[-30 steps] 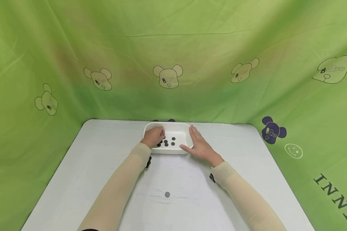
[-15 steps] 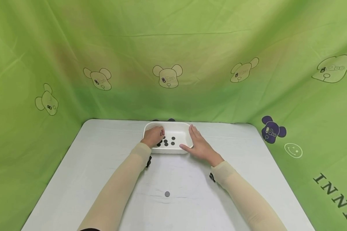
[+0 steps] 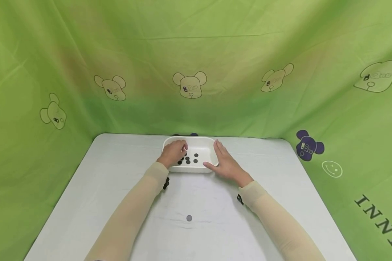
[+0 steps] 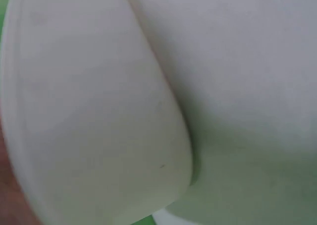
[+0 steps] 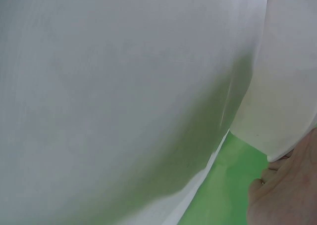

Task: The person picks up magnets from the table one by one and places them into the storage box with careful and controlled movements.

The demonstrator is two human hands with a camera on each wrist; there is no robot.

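In the head view a white plastic tub [image 3: 202,169] stands near the table's far edge, with several small dark discs [image 3: 196,155] loose on its floor. My left hand [image 3: 173,153] reaches over the tub's left end, fingers bent downward and a small gap showing between thumb and forefinger; no disc is visible in that gap. My right hand [image 3: 228,166] rests against the tub's right end, fingers straight along the rim and thumb spread over the near corner. The left wrist view shows mostly the tub's outer wall [image 4: 99,101]. In the right wrist view the hand [image 5: 290,185] touches the tub's rim.
One grey disc [image 3: 189,218] lies on the white-covered table [image 3: 143,224] nearer to me. Green printed curtains [image 3: 189,116] hang behind and along both sides of the table.
My left hand has shifted slightly left, and its thumb and forefinger now stand a little apart. The right hand, the tub and the discs look unmoved; the view tilts slightly.
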